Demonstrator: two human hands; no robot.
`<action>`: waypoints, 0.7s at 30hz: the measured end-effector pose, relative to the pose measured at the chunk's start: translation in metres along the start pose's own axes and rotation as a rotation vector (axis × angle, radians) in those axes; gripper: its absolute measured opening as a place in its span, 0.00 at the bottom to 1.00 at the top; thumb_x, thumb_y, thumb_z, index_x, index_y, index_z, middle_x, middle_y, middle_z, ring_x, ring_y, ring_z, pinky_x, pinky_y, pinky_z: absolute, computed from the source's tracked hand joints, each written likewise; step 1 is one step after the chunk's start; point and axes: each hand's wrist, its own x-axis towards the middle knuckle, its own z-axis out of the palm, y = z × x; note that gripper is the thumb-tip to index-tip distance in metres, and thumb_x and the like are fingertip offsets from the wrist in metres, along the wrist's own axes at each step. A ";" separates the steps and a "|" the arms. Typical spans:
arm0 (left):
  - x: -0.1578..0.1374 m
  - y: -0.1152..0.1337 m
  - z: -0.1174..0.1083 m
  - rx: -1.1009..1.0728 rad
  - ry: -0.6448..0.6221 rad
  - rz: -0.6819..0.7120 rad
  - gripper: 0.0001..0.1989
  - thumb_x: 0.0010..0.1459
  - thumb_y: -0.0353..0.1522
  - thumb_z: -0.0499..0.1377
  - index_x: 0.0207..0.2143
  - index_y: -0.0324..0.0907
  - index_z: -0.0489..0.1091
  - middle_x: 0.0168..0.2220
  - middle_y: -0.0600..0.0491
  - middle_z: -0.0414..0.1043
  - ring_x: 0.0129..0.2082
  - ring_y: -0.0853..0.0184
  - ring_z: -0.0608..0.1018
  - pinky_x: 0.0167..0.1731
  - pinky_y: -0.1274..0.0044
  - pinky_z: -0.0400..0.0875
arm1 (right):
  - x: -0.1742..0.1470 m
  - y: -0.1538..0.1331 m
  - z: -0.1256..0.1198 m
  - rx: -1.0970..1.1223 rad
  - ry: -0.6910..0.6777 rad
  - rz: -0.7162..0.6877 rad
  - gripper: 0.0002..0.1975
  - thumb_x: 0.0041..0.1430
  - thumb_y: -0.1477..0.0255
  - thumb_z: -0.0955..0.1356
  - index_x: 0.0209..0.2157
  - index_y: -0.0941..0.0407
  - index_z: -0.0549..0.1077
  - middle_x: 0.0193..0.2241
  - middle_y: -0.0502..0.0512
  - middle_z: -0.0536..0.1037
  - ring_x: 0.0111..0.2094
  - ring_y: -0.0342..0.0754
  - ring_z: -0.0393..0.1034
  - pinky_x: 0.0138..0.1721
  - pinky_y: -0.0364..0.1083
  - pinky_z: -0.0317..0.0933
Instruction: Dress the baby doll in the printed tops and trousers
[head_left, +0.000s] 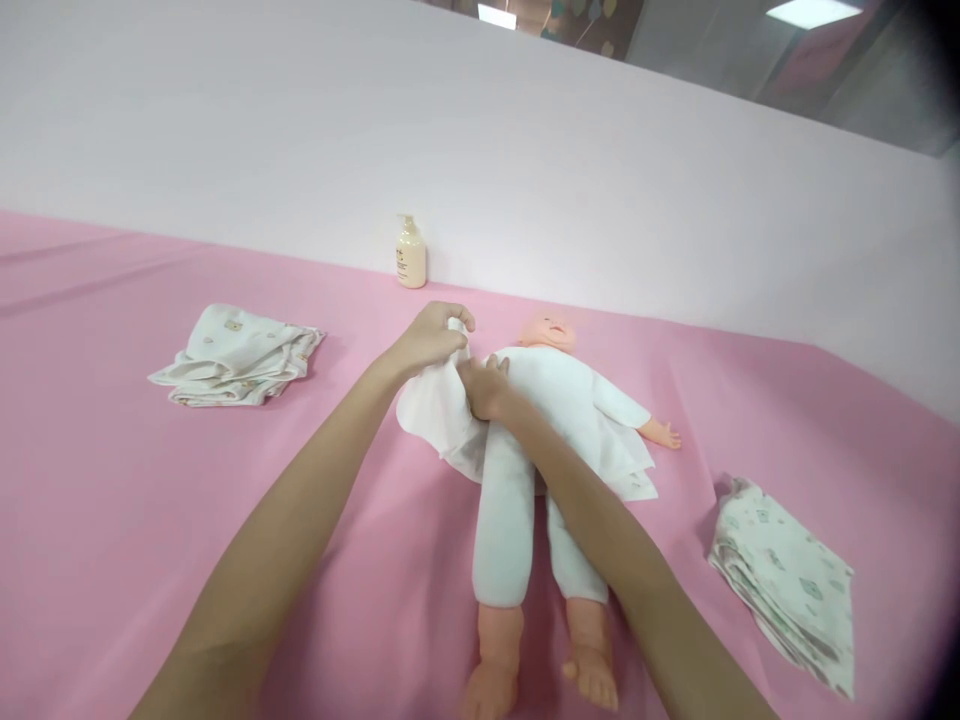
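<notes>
A baby doll [504, 530] lies on its back on the pink sheet, its bare feet toward me and its head at the far end. A loose white baby garment [442, 410] is spread beneath and over its upper body. At the doll's side, my left hand [433, 335] pinches a raised part of this garment, perhaps the sleeve, between thumb and fingers. Just right of it, my right hand [486, 388] is curled against the cloth by the doll's shoulder. What its fingers grip is hidden. The doll's other arm [622, 402] is sleeved, stretched outward with its hand showing.
Folded printed cloths [240, 355] lie on the left of the pink sheet [360, 620]. Another folded patterned cloth [787, 585] is at the right. A cream pump bottle [411, 255] stands at the back against a white wall [300, 150].
</notes>
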 end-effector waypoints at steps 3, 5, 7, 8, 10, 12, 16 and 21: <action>0.003 -0.007 -0.001 -0.007 -0.022 -0.072 0.15 0.47 0.28 0.55 0.39 0.41 0.72 0.35 0.51 0.75 0.34 0.63 0.77 0.34 0.75 0.72 | 0.000 0.022 -0.031 0.229 -0.061 -0.082 0.22 0.53 0.77 0.67 0.51 0.58 0.68 0.50 0.63 0.73 0.52 0.59 0.67 0.54 0.59 0.58; 0.002 -0.011 -0.003 0.133 0.032 -0.066 0.17 0.48 0.29 0.56 0.42 0.41 0.73 0.45 0.49 0.74 0.43 0.61 0.76 0.43 0.74 0.71 | -0.004 0.044 -0.053 0.339 0.027 -0.070 0.19 0.60 0.72 0.61 0.52 0.58 0.67 0.46 0.58 0.75 0.44 0.48 0.72 0.46 0.47 0.65; 0.000 -0.012 -0.005 0.354 0.101 -0.135 0.17 0.49 0.29 0.56 0.43 0.39 0.73 0.48 0.46 0.73 0.47 0.57 0.74 0.47 0.70 0.69 | -0.012 0.072 -0.069 0.452 0.257 0.126 0.18 0.61 0.71 0.59 0.50 0.59 0.68 0.41 0.59 0.77 0.38 0.46 0.73 0.41 0.44 0.65; -0.002 -0.012 -0.006 0.454 0.104 -0.192 0.16 0.50 0.30 0.56 0.42 0.39 0.73 0.46 0.44 0.73 0.47 0.54 0.75 0.46 0.68 0.69 | -0.017 0.088 -0.073 0.425 0.379 0.254 0.17 0.60 0.71 0.59 0.47 0.60 0.70 0.38 0.60 0.78 0.38 0.47 0.73 0.41 0.45 0.64; -0.004 -0.011 -0.007 0.566 0.042 -0.282 0.14 0.51 0.30 0.55 0.39 0.39 0.74 0.41 0.42 0.75 0.42 0.53 0.77 0.41 0.66 0.71 | -0.027 0.119 -0.075 0.286 0.464 0.531 0.15 0.59 0.68 0.61 0.38 0.63 0.74 0.35 0.65 0.78 0.38 0.52 0.72 0.40 0.47 0.63; -0.005 -0.011 -0.007 0.592 -0.035 -0.301 0.13 0.53 0.31 0.53 0.38 0.39 0.74 0.40 0.42 0.76 0.40 0.52 0.77 0.39 0.66 0.71 | -0.034 0.146 -0.069 0.260 0.322 0.715 0.16 0.58 0.66 0.62 0.34 0.64 0.75 0.34 0.69 0.77 0.37 0.56 0.72 0.38 0.48 0.62; -0.002 -0.019 -0.001 0.602 -0.166 -0.289 0.15 0.58 0.32 0.48 0.42 0.37 0.71 0.45 0.38 0.73 0.44 0.52 0.76 0.41 0.65 0.69 | -0.038 0.163 -0.058 0.418 0.110 0.761 0.18 0.56 0.63 0.64 0.37 0.64 0.76 0.39 0.71 0.77 0.40 0.58 0.72 0.37 0.48 0.62; 0.002 -0.036 0.019 0.506 -0.210 -0.212 0.14 0.60 0.30 0.47 0.44 0.34 0.68 0.46 0.36 0.72 0.44 0.56 0.75 0.43 0.71 0.67 | -0.036 0.139 -0.062 0.715 0.021 0.569 0.19 0.52 0.58 0.67 0.41 0.54 0.78 0.42 0.57 0.79 0.42 0.54 0.72 0.43 0.48 0.63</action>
